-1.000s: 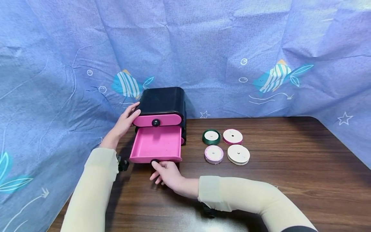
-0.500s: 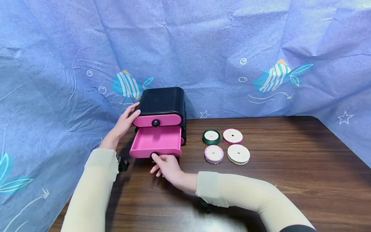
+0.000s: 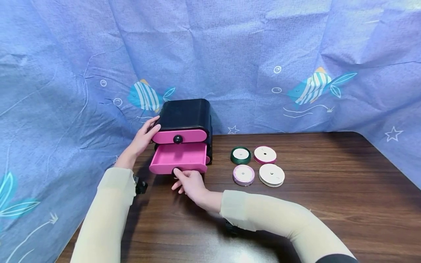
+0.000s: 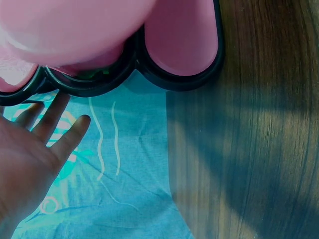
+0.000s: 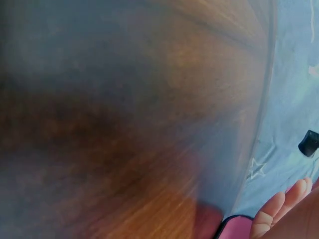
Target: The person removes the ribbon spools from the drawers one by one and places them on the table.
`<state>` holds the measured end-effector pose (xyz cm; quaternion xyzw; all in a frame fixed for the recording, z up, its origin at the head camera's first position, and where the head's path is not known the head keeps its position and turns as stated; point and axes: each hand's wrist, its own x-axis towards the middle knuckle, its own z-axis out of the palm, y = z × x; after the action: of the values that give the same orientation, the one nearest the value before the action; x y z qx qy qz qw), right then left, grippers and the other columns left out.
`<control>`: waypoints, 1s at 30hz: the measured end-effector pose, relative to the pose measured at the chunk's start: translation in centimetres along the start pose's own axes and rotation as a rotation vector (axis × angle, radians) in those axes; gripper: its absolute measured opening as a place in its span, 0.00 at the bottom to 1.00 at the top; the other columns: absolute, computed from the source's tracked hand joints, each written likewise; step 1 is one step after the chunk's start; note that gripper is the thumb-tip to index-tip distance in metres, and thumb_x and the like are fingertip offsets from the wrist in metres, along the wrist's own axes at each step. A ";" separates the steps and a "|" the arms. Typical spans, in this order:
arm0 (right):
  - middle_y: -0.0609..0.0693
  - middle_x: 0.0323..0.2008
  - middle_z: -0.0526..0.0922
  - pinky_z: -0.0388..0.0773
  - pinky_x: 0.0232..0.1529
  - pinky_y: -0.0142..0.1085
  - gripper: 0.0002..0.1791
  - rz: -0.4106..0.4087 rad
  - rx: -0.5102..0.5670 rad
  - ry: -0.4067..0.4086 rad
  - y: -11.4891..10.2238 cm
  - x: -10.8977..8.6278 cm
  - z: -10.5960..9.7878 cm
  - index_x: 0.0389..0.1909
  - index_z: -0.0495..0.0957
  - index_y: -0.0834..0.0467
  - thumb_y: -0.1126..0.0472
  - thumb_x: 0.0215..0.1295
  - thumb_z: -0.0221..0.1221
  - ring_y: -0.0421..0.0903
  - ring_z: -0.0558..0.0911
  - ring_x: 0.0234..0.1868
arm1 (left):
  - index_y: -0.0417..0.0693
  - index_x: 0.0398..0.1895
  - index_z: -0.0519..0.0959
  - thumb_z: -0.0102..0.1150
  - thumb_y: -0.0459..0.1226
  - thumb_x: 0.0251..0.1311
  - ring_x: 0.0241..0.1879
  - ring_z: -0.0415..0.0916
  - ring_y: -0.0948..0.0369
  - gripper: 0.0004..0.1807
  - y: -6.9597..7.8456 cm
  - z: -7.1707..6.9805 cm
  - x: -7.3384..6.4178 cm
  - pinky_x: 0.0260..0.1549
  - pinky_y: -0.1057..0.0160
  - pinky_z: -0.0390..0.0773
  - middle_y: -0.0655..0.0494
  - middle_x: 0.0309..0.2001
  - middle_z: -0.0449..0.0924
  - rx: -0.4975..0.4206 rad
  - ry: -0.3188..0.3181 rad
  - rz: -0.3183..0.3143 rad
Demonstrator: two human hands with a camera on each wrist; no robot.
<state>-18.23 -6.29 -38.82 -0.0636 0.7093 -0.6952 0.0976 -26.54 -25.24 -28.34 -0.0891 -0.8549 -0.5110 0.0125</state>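
A small black cabinet (image 3: 185,114) with pink drawers stands at the table's back left. Its upper drawer (image 3: 194,136) is closed, while the pink drawer (image 3: 158,169) below is partly pulled out, its visible floor bare. My left hand (image 3: 143,138) rests against the cabinet's left side; in the left wrist view, the fingers of that hand (image 4: 27,159) are extended at the black casing. At the drawer's front my right hand (image 3: 193,185) pinches the black knob (image 3: 173,172), mostly covered by thumb and fingers. The right wrist view catches only some fingers (image 5: 274,206) at its lower corner.
Right of the cabinet lie several ribbon spools: dark green (image 3: 240,156), magenta (image 3: 265,155), pale pink (image 3: 243,175) and white (image 3: 271,175). They sit on a brown wooden table (image 3: 329,182). A blue fish-print cloth (image 3: 230,54) hangs behind.
The pink drawer has slid further into the cabinet, with my right hand moving along on its knob. My left hand stays at the cabinet's side.
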 end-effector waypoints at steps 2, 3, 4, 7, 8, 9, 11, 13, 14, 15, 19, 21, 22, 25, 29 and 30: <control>0.52 0.18 0.84 0.64 0.15 0.29 0.22 -0.001 0.003 0.023 -0.1 0.5 -0.2 0.35 0.83 0.64 0.48 0.70 0.54 0.38 0.73 0.12 | 0.46 0.77 0.50 0.43 0.45 0.72 0.64 0.58 0.42 0.34 -0.2 0.0 0.2 0.48 0.49 0.66 0.36 0.72 0.52 -0.006 -0.002 0.002; 0.52 0.19 0.84 0.64 0.15 0.29 0.22 -0.001 0.001 0.034 -0.2 0.8 -0.3 0.35 0.83 0.64 0.47 0.70 0.55 0.38 0.73 0.12 | 0.46 0.77 0.51 0.44 0.45 0.72 0.64 0.58 0.43 0.34 -0.2 0.0 0.2 0.49 0.47 0.65 0.36 0.72 0.52 -0.008 -0.003 0.001; 0.52 0.19 0.84 0.64 0.15 0.29 0.22 -0.003 -0.004 0.046 -0.2 1.2 -0.5 0.34 0.82 0.63 0.47 0.70 0.55 0.38 0.72 0.12 | 0.46 0.77 0.51 0.44 0.45 0.72 0.64 0.58 0.43 0.34 -0.2 0.0 0.2 0.50 0.46 0.65 0.36 0.72 0.52 -0.011 -0.004 0.001; 0.51 0.19 0.84 0.64 0.16 0.29 0.22 -0.006 -0.022 0.057 -0.3 2.2 -0.8 0.34 0.83 0.63 0.47 0.70 0.55 0.38 0.73 0.13 | 0.46 0.77 0.51 0.44 0.45 0.72 0.63 0.59 0.42 0.33 -0.6 -0.1 0.5 0.50 0.45 0.64 0.36 0.72 0.52 -0.010 -0.002 -0.005; 0.51 0.19 0.84 0.64 0.16 0.29 0.22 -0.005 -0.028 0.053 -0.4 2.5 -0.8 0.35 0.83 0.63 0.47 0.70 0.55 0.38 0.73 0.13 | 0.47 0.77 0.51 0.44 0.45 0.72 0.62 0.59 0.43 0.33 -0.9 -0.2 0.7 0.49 0.46 0.64 0.36 0.72 0.52 -0.008 0.000 -0.008; 0.51 0.19 0.84 0.65 0.16 0.29 0.22 -0.002 -0.027 0.048 -0.4 2.8 -0.9 0.35 0.83 0.64 0.47 0.70 0.55 0.38 0.73 0.13 | 0.48 0.77 0.51 0.45 0.45 0.72 0.62 0.59 0.43 0.33 -1.2 -0.3 0.9 0.49 0.46 0.65 0.37 0.73 0.52 -0.005 0.003 -0.009; 0.52 0.20 0.84 0.65 0.16 0.29 0.24 0.000 -0.025 0.043 -0.5 3.3 -0.9 0.37 0.82 0.66 0.46 0.71 0.54 0.39 0.74 0.14 | 0.50 0.77 0.51 0.44 0.46 0.72 0.62 0.60 0.44 0.33 -2.0 -0.4 1.4 0.47 0.49 0.65 0.39 0.73 0.52 0.003 0.007 -0.005; 0.52 0.21 0.84 0.65 0.17 0.29 0.25 0.000 -0.030 0.050 -0.6 3.8 -0.9 0.38 0.82 0.67 0.46 0.71 0.54 0.39 0.74 0.14 | 0.52 0.77 0.51 0.44 0.48 0.72 0.61 0.60 0.45 0.34 -2.8 -0.4 1.9 0.45 0.50 0.66 0.40 0.73 0.52 0.017 0.013 0.005; 0.51 0.21 0.84 0.65 0.17 0.29 0.26 0.002 -0.034 0.056 -0.6 4.1 -0.9 0.39 0.81 0.68 0.45 0.71 0.54 0.38 0.74 0.14 | 0.53 0.77 0.51 0.44 0.48 0.72 0.61 0.60 0.45 0.34 -3.0 -0.5 2.0 0.45 0.51 0.66 0.40 0.73 0.52 0.021 0.017 0.010; 0.51 0.21 0.85 0.65 0.17 0.29 0.27 0.002 -0.042 0.061 -0.6 4.4 -0.9 0.39 0.81 0.68 0.45 0.71 0.53 0.38 0.74 0.15 | 0.53 0.77 0.51 0.44 0.49 0.72 0.60 0.61 0.46 0.34 -3.2 -0.4 2.0 0.45 0.50 0.66 0.41 0.73 0.53 0.024 0.020 0.016; 0.50 0.21 0.85 0.65 0.17 0.29 0.27 0.012 -0.076 0.079 -0.7 5.4 -1.1 0.39 0.82 0.67 0.44 0.72 0.52 0.38 0.75 0.15 | 0.55 0.77 0.52 0.44 0.50 0.72 0.58 0.62 0.47 0.33 -3.5 -0.3 2.0 0.45 0.49 0.66 0.42 0.73 0.54 0.029 0.028 0.032; 0.49 0.21 0.84 0.65 0.17 0.29 0.26 0.012 -0.078 0.083 -0.7 5.8 -1.2 0.39 0.82 0.67 0.45 0.72 0.52 0.38 0.75 0.15 | 0.56 0.77 0.52 0.44 0.50 0.72 0.59 0.62 0.47 0.33 -3.5 -0.2 2.0 0.46 0.48 0.66 0.42 0.72 0.55 0.028 0.028 0.036; 0.49 0.21 0.84 0.65 0.17 0.29 0.26 0.014 -0.074 0.086 -0.8 6.0 -1.2 0.39 0.82 0.66 0.45 0.72 0.52 0.38 0.75 0.15 | 0.56 0.77 0.52 0.44 0.51 0.72 0.59 0.62 0.47 0.33 -3.5 -0.2 2.0 0.46 0.48 0.66 0.42 0.72 0.55 0.028 0.027 0.038; 0.49 0.21 0.84 0.65 0.18 0.29 0.25 0.014 -0.061 0.081 -0.9 6.3 -1.3 0.40 0.82 0.66 0.46 0.72 0.53 0.38 0.75 0.15 | 0.56 0.77 0.52 0.44 0.51 0.72 0.59 0.61 0.46 0.33 -3.4 -0.2 2.1 0.47 0.47 0.66 0.42 0.73 0.54 0.027 0.027 0.042; 0.52 0.22 0.85 0.65 0.18 0.29 0.26 0.021 -0.055 0.061 -1.0 6.1 -1.3 0.42 0.82 0.67 0.46 0.71 0.54 0.38 0.75 0.15 | 0.54 0.77 0.51 0.44 0.50 0.72 0.59 0.61 0.47 0.33 -3.4 -0.3 2.0 0.46 0.48 0.65 0.42 0.73 0.53 0.023 0.025 0.032; 0.52 0.22 0.85 0.65 0.18 0.29 0.26 0.027 -0.060 0.050 -1.0 6.0 -1.3 0.42 0.82 0.68 0.46 0.71 0.54 0.37 0.75 0.15 | 0.54 0.77 0.51 0.44 0.49 0.72 0.59 0.61 0.48 0.33 -3.3 -0.4 1.9 0.46 0.49 0.66 0.41 0.73 0.53 0.019 0.025 0.027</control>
<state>-24.40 -6.42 -38.15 -0.0395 0.7329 -0.6736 0.0870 -28.98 -26.83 -30.79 -0.0943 -0.8581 -0.5037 0.0308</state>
